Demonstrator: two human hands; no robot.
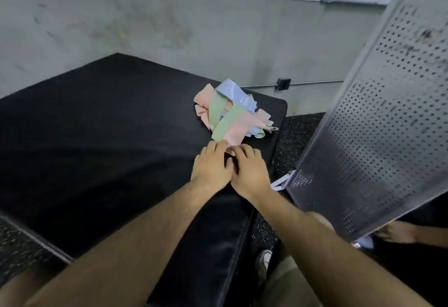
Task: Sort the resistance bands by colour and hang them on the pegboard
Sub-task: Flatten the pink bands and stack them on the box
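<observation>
My left hand [213, 167] and right hand [251, 172], fingers [215, 148] curled, pinch the pink band [234, 136] by its near end; it runs toward twelve o'clock into the pile [228, 117].

Just beyond the fingertips of the left hand [213, 166] and right hand [249, 171] lies a pastel tangle. The pink band [234, 137] is nearest the fingers, a pale green band [226, 122] crosses it, and a light blue band [234, 93] with a small dark printed mark is farthest off. Under both hands the padded mat [109, 125] is plain black. Right of the right hand, the pegboard [378, 103] is silver-grey with regular rows of dark holes, and the floor [293, 132] is black speckled white. Far beyond the hands, the wall [169, 28] is mottled grey.
</observation>
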